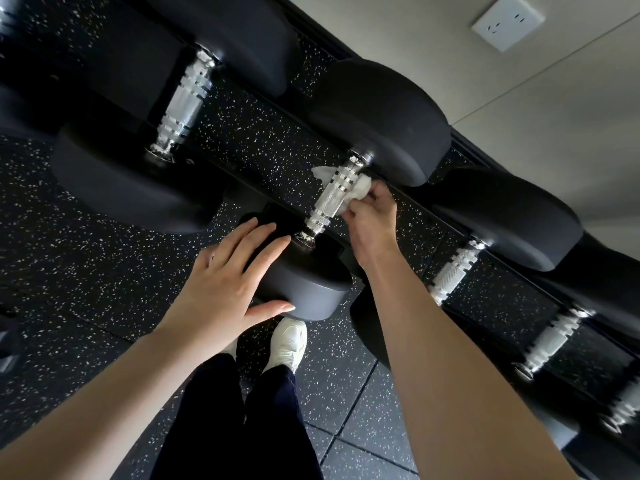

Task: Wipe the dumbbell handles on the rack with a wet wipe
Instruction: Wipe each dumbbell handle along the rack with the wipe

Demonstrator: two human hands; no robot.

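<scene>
A black dumbbell lies on the rack in the middle of the view, its knurled chrome handle (331, 199) running from lower left to upper right. A white wet wipe (358, 192) passes under the handle, with one end poking out on the left side. My right hand (372, 220) pinches the bunched wipe against the handle's right side. My left hand (225, 282) rests flat with straight fingers on the dumbbell's near black head (311, 282).
A larger dumbbell's chrome handle (183, 102) lies on the rack to the left; two smaller handles (453, 271) (550, 341) follow to the right. Speckled black rubber floor (86, 258) lies below. My white shoe (287, 344) stands beneath the rack. A wall socket (507, 20) sits upper right.
</scene>
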